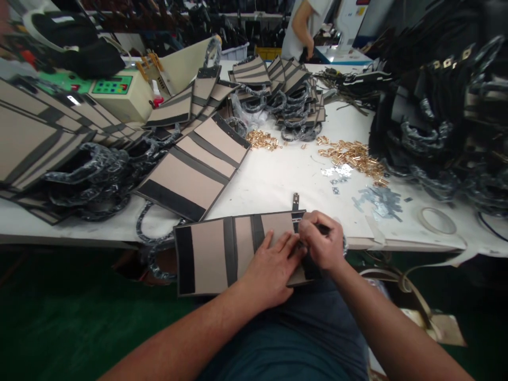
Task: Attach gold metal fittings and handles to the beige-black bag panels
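Note:
A beige bag panel [210, 254] with black and dark grey bands lies across the table's front edge and my lap. My left hand [273, 267] rests flat on its right part, fingers spread. At the panel's right end my right hand [323, 238] is closed in a pinch over the black band; a dark bit shows among its fingers, too hidden to name. A short black strap with a gold metal fitting [296, 200] sticks out past the panel's far edge. Plastic-wrapped handles [161, 259] hang at the panel's left.
Another bag panel [198, 164] lies behind, with stacks of panels [35, 137] at left. Gold fittings [351, 156] and small grey metal plates [381, 201] are scattered on the white table [270, 180]. A tape roll [436, 220] and black bags [420, 116] lie right. A co-worker [304, 29] stands behind.

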A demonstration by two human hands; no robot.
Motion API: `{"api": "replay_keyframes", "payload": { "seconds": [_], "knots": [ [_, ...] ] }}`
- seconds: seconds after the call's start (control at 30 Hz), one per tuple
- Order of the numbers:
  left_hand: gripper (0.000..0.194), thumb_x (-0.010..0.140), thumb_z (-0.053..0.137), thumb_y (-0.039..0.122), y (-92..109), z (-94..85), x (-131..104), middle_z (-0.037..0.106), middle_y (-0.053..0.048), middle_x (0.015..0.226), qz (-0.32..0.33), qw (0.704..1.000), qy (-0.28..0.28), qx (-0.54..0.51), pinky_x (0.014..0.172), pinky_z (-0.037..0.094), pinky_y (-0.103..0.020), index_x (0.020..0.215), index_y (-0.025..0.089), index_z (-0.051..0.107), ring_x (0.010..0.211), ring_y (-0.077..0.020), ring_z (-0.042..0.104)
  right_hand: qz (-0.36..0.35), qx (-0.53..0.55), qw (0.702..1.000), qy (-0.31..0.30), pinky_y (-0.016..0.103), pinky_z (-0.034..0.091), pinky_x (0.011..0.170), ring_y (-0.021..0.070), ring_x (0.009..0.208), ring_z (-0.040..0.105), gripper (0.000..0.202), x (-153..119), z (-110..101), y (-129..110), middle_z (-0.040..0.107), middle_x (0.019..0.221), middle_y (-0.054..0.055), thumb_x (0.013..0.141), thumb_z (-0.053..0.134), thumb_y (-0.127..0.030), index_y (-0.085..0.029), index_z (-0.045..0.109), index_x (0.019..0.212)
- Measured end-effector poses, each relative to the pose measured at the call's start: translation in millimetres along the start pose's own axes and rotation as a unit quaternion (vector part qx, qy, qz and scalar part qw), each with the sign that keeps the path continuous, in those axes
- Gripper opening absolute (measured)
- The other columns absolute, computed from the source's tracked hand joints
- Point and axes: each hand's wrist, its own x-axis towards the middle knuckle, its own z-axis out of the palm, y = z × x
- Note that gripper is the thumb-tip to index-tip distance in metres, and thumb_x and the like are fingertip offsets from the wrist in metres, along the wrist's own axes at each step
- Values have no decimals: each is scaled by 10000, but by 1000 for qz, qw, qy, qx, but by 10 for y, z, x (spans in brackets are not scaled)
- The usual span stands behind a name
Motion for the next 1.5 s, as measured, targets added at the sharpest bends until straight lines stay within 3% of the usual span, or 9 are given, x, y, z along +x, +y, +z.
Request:
{"api": "replay_keyframes", "payload": {
  "seconds": [0.1,0.23,0.43,0.63,0.83,0.93,1.17,1.3,1.5],
  "knots": [
    [882,767,811,369,2,19,-34,389,-192,1660,-13,1000,19,-9,1321,143,-604,1553,200,447,1574,-370,284,3,-78,996,-39,303,359,528,136,522,430,391,27,18,-43,499,552,-36,904,723,-330,-230,508,592],
    [918,737,849,404,0,42,-58,382,-199,1651,-12,999,30,-6,1311,163,-604,1549,227,459,1560,-379,307,52,35,998,-3,303,351,482,143,462,412,419,80,-15,-23,488,510,-43,983,661,-396,-247,502,625],
    [861,736,842,397,-20,75,-51,396,-193,1652,-14,999,32,-17,1318,136,-599,1505,204,504,1572,-382,280,-40,-75,992,-97,307,367,531,147,527,442,403,33,79,-130,502,563,-25,974,649,-326,-233,514,606],
    [965,744,816,372,-34,106,-52,411,-191,1654,-6,999,30,-40,1325,119,-594,1588,167,394,1560,-371,311,-117,-173,962,-177,317,361,561,143,537,471,315,-15,90,-84,520,601,-25,918,658,-250,-228,521,635],
    [915,727,873,439,-35,29,-77,392,-223,1647,-3,999,29,-16,1297,180,-609,1521,208,480,1560,-381,315,14,52,997,-50,311,348,488,152,494,443,383,41,-10,-122,486,550,-30,969,675,-307,-244,509,630],
    [930,728,883,451,-48,33,-78,375,-217,1659,4,1000,26,-15,1297,175,-606,1529,220,470,1573,-377,294,-12,138,990,-22,319,366,464,153,466,452,351,51,-2,-228,477,548,-37,946,719,-316,-252,540,651],
    [878,765,845,462,-58,32,-63,387,-215,1653,-1,1000,15,-21,1298,160,-601,1528,219,485,1562,-382,310,5,99,995,-1,320,358,475,146,469,439,386,-19,-20,-76,477,532,-36,967,700,-293,-246,520,628],
    [884,769,842,441,-45,17,-52,337,-213,1685,0,1000,6,-23,1299,137,-606,1542,219,478,1582,-386,268,-53,140,989,15,327,413,508,158,501,495,360,-4,-38,-24,503,551,-31,962,699,-288,-241,542,642],
    [859,786,827,433,-8,-11,-63,335,-215,1687,-15,1000,10,-26,1306,123,-594,1549,232,488,1573,-373,297,28,122,991,50,288,382,486,132,488,460,374,-143,-252,-21,479,556,-50,966,709,-312,-234,507,662]
  ]
}}
